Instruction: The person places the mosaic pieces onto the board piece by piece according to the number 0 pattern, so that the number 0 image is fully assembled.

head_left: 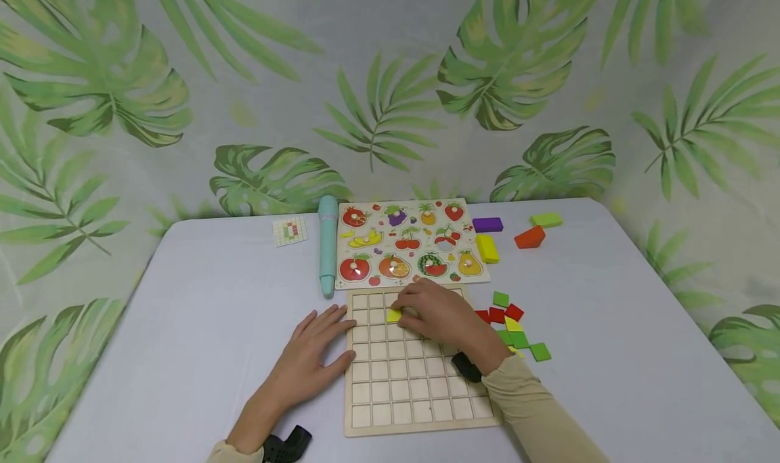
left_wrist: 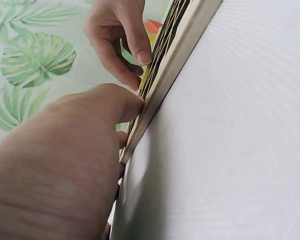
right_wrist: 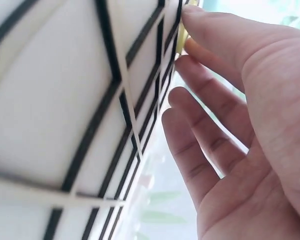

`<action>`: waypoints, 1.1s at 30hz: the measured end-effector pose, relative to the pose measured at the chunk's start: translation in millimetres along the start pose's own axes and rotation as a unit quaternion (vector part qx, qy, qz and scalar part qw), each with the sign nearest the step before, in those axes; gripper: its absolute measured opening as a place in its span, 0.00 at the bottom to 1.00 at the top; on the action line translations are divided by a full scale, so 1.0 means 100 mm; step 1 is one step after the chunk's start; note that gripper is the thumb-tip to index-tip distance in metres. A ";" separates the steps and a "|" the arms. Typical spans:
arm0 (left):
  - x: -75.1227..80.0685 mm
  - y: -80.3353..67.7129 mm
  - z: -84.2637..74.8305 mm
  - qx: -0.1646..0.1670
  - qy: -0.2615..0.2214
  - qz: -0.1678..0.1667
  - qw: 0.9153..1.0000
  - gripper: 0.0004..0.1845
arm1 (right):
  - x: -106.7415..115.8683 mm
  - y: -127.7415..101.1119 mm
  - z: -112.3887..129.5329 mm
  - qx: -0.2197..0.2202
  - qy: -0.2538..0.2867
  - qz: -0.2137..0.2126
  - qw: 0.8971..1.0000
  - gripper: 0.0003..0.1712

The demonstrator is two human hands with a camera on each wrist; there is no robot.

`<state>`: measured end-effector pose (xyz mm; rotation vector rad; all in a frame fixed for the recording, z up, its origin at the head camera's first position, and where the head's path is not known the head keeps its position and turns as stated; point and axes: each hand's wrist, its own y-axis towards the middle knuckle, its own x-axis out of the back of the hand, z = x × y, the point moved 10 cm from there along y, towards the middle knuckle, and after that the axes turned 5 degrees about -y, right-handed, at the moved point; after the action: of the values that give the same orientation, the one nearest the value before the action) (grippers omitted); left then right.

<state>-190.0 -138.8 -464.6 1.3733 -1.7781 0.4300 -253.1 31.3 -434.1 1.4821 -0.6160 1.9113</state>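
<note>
A wooden grid board point(head_left: 361, 413) of square cells lies on the table. My right hand point(head_left: 441, 314) reaches over its upper part and pinches a yellow tile point(head_left: 393, 316) by thumb and fingertips, down at a cell in the second row. In the right wrist view the yellow tile point(right_wrist: 180, 39) shows as a thin edge by the thumb, while the other fingers hang loosely bent. At the board's left edge rests my left hand point(head_left: 311, 358), fingers spread, with fingertips and thumb touching the frame. The left wrist view shows its thumb against the board's side point(left_wrist: 162, 82).
Loose red, green and yellow tiles point(head_left: 518, 340) lie right of the board. Behind it are a fruit puzzle point(head_left: 408, 263), a teal pen-like stick point(head_left: 328, 246) and a small patterned card point(head_left: 290, 231). Purple point(head_left: 487, 225), yellow point(head_left: 487, 248), orange point(head_left: 529, 237) and green blocks point(head_left: 546, 219) sit back right.
</note>
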 end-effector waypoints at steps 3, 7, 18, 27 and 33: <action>0.01 0.00 0.00 0.001 0.000 -0.002 1.000 0.26 | 0.02 -0.03 -0.02 -0.006 0.002 0.005 1.000 0.15; 0.02 0.00 0.00 -0.002 0.002 -0.007 1.000 0.26 | 0.08 -0.10 -0.08 -0.010 0.016 0.000 1.000 0.15; 0.01 0.00 0.02 -0.003 0.003 -0.006 1.000 0.26 | 0.35 -0.44 -0.44 -0.053 0.017 -0.048 0.997 0.15; -0.01 -0.01 0.00 -0.002 0.008 -0.001 1.000 0.26 | 0.36 -0.77 -0.78 -0.098 0.018 -0.033 0.994 0.16; 0.00 -0.01 -0.01 0.001 0.007 -0.001 1.000 0.26 | 0.38 -1.01 -0.99 -0.123 0.022 -0.027 0.992 0.16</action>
<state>-188.8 -138.5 -464.2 1.3704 -1.7663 0.4395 -252.7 177.1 -424.7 1.2836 -0.7546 1.7526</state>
